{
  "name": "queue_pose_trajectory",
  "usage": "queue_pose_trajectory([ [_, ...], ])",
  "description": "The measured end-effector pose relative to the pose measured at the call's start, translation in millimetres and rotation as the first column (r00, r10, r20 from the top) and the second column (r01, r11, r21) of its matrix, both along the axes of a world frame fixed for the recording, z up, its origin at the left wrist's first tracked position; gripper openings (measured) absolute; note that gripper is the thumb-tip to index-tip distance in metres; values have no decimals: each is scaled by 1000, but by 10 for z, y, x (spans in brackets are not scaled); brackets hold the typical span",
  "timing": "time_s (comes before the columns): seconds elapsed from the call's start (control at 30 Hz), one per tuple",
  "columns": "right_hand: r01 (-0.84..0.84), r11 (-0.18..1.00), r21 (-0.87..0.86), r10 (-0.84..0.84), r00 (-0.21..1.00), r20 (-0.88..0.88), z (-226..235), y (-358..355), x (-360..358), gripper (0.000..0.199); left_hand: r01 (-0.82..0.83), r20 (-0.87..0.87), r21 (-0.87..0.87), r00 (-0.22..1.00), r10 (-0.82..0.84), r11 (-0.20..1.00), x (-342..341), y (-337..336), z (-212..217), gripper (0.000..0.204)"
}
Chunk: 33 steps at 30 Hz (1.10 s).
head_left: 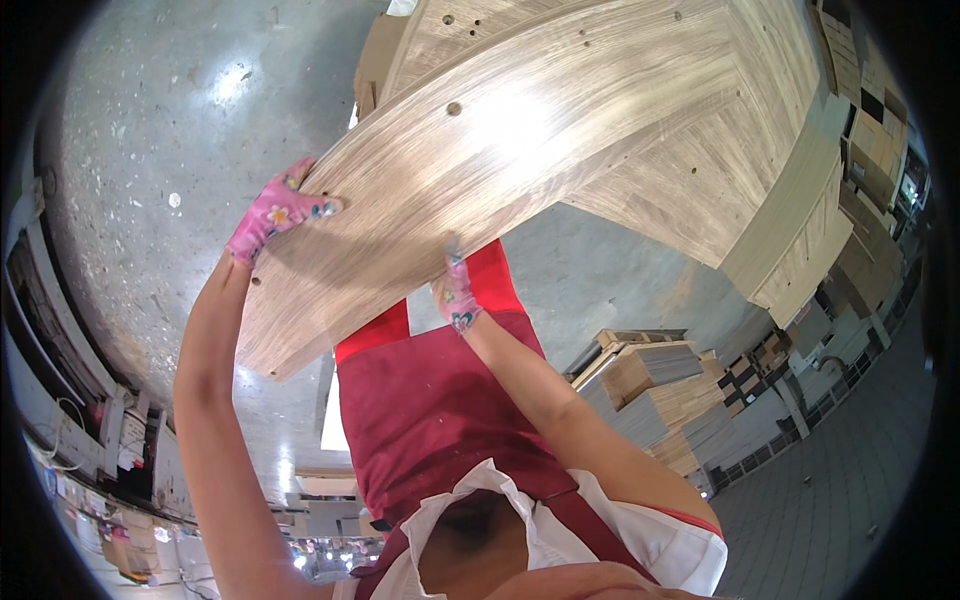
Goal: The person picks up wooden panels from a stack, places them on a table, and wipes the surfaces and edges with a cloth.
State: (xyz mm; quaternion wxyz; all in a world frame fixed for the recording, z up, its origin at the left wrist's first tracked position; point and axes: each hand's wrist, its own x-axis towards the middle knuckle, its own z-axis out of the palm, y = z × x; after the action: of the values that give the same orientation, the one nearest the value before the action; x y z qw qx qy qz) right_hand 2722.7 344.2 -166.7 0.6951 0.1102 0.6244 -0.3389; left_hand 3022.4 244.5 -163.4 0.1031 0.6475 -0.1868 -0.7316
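Note:
A long, pale wood-grain panel (400,190) with drilled holes lies tilted across the view in front of me. My left hand (284,212), in a pink flowered glove, grips its left edge with some digits on the top face. At the near edge, my right hand (457,291) in a matching glove holds the panel. Its fingertips are slightly blurred over the surface, and its other fingers are partly hidden. Beyond and to the right, more wood-grain panels (690,165) lie under or against the held one.
Grey concrete floor (170,130) stretches along the left. Stacked boards (650,385) stand at lower right, with further board stacks (875,150) along the right rim. Dark-framed equipment (60,310) runs down the left rim. My dark red apron (440,400) is close to the panel.

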Motion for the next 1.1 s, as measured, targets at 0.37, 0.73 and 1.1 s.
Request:
queue_pose_trajectory([
  [0.37,-450,891,56,432,805,-406,217,-768,-744,71,95,123,-222,990,-69,970,292,731,-399,90],
  [0.73,39,910,-412,-139,966,-217,118,-1498,-1209,55,76,85,-109,994,-67,991,266,729,-578,80],
  [1.1,153,882,-446,-226,968,-114,209,-1499,-965,51,115,147,-134,985,-95,984,226,826,-626,73],
])
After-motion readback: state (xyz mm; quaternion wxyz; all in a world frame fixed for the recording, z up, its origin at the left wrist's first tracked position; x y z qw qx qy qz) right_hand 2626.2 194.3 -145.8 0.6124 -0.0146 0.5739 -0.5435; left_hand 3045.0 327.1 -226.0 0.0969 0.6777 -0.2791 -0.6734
